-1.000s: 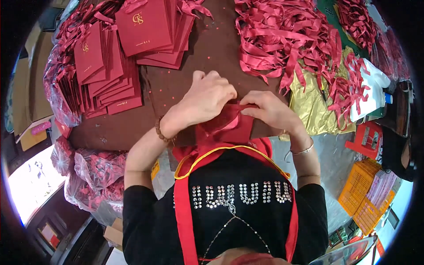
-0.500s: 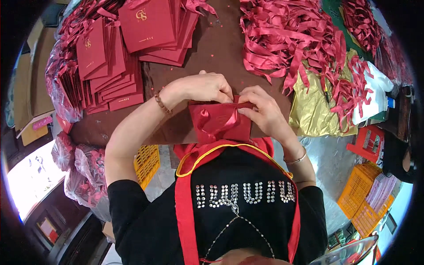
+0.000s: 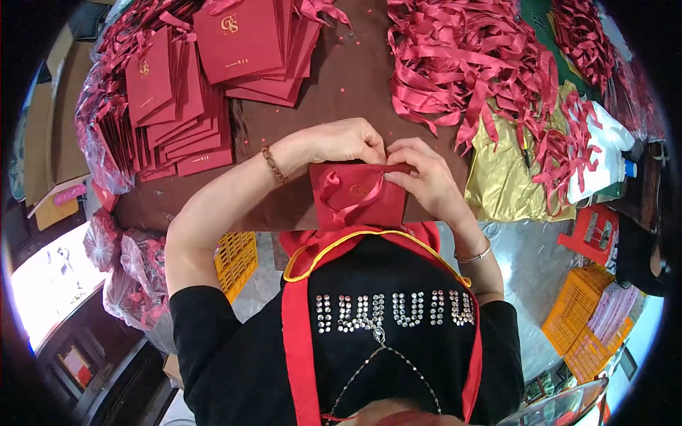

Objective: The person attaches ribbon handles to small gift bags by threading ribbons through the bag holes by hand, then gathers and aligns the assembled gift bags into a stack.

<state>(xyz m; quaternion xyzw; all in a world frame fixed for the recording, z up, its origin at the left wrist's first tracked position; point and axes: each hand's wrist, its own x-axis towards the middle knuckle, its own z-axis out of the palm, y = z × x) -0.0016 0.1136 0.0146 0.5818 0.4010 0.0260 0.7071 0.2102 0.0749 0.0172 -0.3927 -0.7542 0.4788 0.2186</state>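
A small red paper gift bag (image 3: 366,190) with gold print is at the table's near edge, against my apron. A satin ribbon (image 3: 348,213) hangs in a loop down its front. My right hand (image 3: 426,174) grips the bag's upper right edge, thumb in front and fingers bent behind. At the top edge, my left hand (image 3: 350,140) is closed in a pinch, its fingertips close to the right hand's. What lies between the left fingertips is hidden.
Stacks of flat red bags (image 3: 241,42) lie on the brown table (image 3: 355,78) at the far left. A heap of red ribbons (image 3: 469,64) fills the far right, beside gold wrapping (image 3: 501,177). Yellow crates (image 3: 236,266) stand below; clear plastic sacks (image 3: 142,277) are at left.
My left hand has lifted slightly and shifted right, its fingertips rising from the bag's opening. The bag's front is turned more fully into view. My right hand keeps its grip.
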